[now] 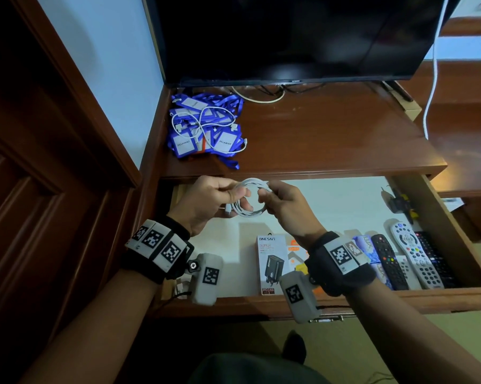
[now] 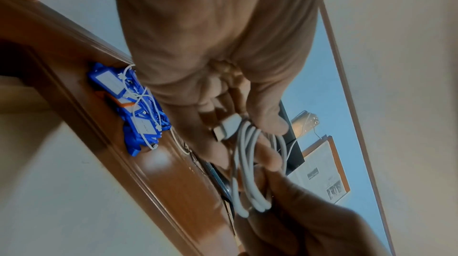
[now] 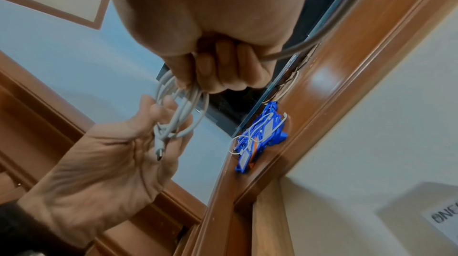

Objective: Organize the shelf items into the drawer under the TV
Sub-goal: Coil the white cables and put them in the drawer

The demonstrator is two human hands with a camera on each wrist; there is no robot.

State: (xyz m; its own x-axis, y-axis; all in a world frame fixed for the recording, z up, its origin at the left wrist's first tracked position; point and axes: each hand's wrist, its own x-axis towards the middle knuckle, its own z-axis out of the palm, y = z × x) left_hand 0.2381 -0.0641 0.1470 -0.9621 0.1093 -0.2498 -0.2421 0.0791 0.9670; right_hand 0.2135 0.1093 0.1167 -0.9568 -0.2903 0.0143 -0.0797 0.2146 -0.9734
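Fingers [image 1: 235, 193] of both hands pinch one smooth white coiled cable [image 1: 249, 199] — round loops — above the wooden drawer [image 1: 438, 206].

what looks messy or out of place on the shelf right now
The pile of blue lanyards at the shelf's back left is jumbled, with a loose white cable tangled across it. By contrast, the white cable coil held by both hands over the open drawer is neatly looped.

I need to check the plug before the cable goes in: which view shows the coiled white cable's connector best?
The left wrist view: the connector lies close and large across the left hand. The right wrist view shows it smaller, hanging from the coiled white cable. The head view shows only a tiny tip.
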